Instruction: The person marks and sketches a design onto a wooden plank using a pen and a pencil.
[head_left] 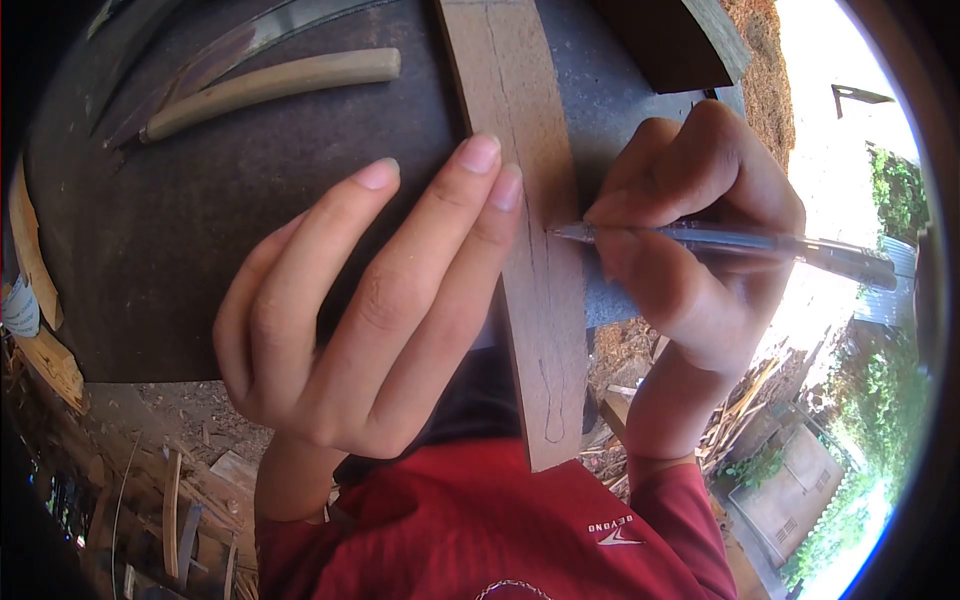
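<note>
1. While the left hand (365, 310) lies flat with its fingers stretched out and close together, the index and middle fingertips (480, 155) press on a narrow wooden strip (530, 230), pinning it down.
2. That strip runs from the far side of a dark round work surface (200, 250) toward the person, its near end hanging past the edge above a red shirt (500, 530).
3. A thin drawn line runs along the strip's length (it curls into a loop near the near end).
4. Just right of the strip, the right hand (690, 230) pinches a clear ballpoint pen (720, 242) between thumb and curled fingers, its tip touching the wood at the line.
5. Farther back on the surface lies a knife with a pale wooden handle (270, 85).
6. Wood scraps (180, 500) litter the ground below.
</note>
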